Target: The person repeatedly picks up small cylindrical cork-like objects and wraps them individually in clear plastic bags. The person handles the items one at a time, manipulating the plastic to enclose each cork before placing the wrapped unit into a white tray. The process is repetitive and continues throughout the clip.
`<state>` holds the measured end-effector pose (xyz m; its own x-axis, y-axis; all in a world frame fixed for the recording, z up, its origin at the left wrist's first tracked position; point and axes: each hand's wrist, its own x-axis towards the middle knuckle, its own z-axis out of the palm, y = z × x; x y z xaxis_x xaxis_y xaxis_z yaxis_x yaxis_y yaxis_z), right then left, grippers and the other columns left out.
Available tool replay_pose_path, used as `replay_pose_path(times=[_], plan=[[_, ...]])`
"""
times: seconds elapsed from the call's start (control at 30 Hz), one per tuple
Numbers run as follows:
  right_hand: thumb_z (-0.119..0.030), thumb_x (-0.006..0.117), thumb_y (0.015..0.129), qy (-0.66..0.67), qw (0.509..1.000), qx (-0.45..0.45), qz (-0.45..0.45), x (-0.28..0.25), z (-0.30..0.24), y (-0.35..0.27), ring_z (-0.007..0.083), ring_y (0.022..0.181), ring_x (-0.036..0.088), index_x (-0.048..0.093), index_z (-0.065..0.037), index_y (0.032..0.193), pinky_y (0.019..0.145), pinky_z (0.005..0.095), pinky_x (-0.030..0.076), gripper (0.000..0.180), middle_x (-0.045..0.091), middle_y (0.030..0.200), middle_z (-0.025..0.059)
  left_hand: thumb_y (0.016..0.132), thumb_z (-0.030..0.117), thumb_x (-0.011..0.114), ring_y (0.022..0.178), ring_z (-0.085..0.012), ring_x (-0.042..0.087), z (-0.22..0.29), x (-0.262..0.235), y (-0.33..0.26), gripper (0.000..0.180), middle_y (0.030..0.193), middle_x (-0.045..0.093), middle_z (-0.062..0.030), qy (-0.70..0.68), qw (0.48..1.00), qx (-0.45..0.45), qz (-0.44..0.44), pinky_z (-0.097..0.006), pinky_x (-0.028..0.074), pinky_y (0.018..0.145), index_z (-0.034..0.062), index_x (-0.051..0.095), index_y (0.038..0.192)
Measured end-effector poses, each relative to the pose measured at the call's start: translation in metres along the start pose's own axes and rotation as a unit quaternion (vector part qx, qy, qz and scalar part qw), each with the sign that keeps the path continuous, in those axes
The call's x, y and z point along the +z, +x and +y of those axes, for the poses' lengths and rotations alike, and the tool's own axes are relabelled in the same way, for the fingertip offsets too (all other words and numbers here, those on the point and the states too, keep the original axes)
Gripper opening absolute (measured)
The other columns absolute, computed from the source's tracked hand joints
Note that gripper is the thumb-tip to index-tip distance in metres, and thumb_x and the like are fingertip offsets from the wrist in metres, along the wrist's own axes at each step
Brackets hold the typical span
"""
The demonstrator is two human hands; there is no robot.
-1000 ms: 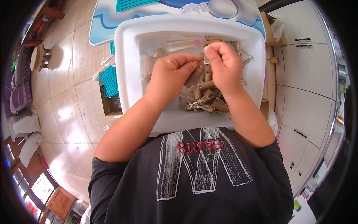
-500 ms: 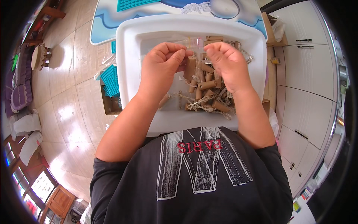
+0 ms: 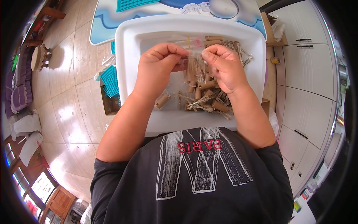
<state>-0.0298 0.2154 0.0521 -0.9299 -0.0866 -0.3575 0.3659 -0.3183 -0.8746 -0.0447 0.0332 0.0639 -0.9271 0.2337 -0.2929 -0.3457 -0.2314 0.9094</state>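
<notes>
Grip: we have both hands pinched on one small clear plastic bag point(image 3: 193, 59). Left hand point(image 3: 158, 65) nips its left edge between thumb and fingertips, right hand point(image 3: 223, 67) clamps the right edge the same way.
Bag position: held up between our hands, above the middle of the white tub point(image 3: 128, 41), not resting on anything.
Handling: we judge it very light, limp and a bit slick (thin film, crinkles easily). It will fold or slip if held loosely, and tear if yanked.
Where to hold: at the top edges, a fingertip pinch on each side, as now.
Contents: cannot tell if anything is in the bag, too glary.
Below: brown cardboard tubes point(image 3: 204, 85) and tangled twine point(image 3: 195, 105) lying loose in the tub; one tube point(image 3: 162, 100) lies apart to the left.
Around: teal mats point(image 3: 110, 80) on the floor left of the tub, white cabinets point(image 3: 309, 86) right.
Change: half a second ago our hands sat wider apart with the bag stretched between them. Now they are closer, and the film is bunched.
</notes>
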Motion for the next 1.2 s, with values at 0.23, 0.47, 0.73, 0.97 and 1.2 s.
replay_pose_path(times=[0.23, 0.47, 0.73, 0.97, 1.2], plan=[[-0.016, 0.064, 0.083, 0.038, 0.998, 0.052, -0.023, -0.003, -0.010, -0.001, 0.0007, 0.049, 0.031, 0.062, -0.003, 0.085, 0.044, 0.0181, 0.024, 0.013, 0.046, 0.058, -0.0078, 0.084, 0.006, 0.058, 0.071, -0.0085, 0.059, 0.002, 0.000, -0.001, 0.010, 0.080, 0.063, -0.0049, 0.090, 0.996, 0.029, -0.003, -0.021, 0.049, 0.067, -0.0030, 0.062, 0.086], [-0.019, 0.064, 0.083, -0.156, 0.985, -0.076, 0.024, -0.001, 0.012, 0.008, 0.0020, 0.056, 0.041, 0.063, -0.002, 0.082, 0.050, 0.0183, 0.032, 0.017, 0.053, 0.063, -0.0050, 0.083, 0.006, 0.059, 0.066, -0.0080, 0.058, -0.004, -0.001, 0.003, 0.010, 0.072, 0.063, -0.0037, 0.154, 0.984, 0.082, 0.048, -0.021, 0.045, 0.059, -0.0006, 0.059, 0.090], [-0.027, 0.062, 0.076, -0.729, 0.666, -0.124, -0.098, 0.015, 0.025, -0.010, 0.0290, 0.071, 0.064, 0.066, -0.006, 0.084, 0.060, 0.0401, 0.049, 0.023, 0.065, 0.078, 0.0117, 0.078, 0.004, 0.048, 0.080, -0.0276, 0.058, 0.006, -0.023, 0.004, 0.016, 0.088, 0.063, -0.0082, 0.675, 0.722, 0.125, 0.086, -0.035, 0.047, 0.070, 0.0062, 0.062, 0.087], [-0.015, 0.059, 0.073, -0.767, 0.623, -0.102, -0.115, 0.022, 0.040, -0.006, 0.0287, 0.072, 0.064, 0.064, -0.008, 0.084, 0.060, 0.0393, 0.050, 0.014, 0.065, 0.079, 0.0115, 0.074, -0.002, 0.048, 0.093, -0.0298, 0.054, -0.021, -0.015, 0.008, 0.023, 0.094, 0.060, -0.0079, 0.612, 0.748, 0.255, 0.009, -0.037, 0.046, 0.079, 0.0072, 0.063, 0.089], [-0.017, 0.054, 0.086, -0.176, 0.980, -0.090, 0.026, -0.010, -0.007, -0.001, 0.0065, 0.054, 0.044, 0.056, -0.006, 0.085, 0.047, 0.0206, 0.034, 0.011, 0.053, 0.069, -0.0011, 0.070, -0.003, 0.054, 0.095, -0.0268, 0.054, -0.035, -0.010, 0.006, 0.024, 0.095, 0.058, -0.0059, 0.692, 0.662, 0.237, -0.166, -0.038, 0.046, 0.079, 0.0097, 0.062, 0.089]])
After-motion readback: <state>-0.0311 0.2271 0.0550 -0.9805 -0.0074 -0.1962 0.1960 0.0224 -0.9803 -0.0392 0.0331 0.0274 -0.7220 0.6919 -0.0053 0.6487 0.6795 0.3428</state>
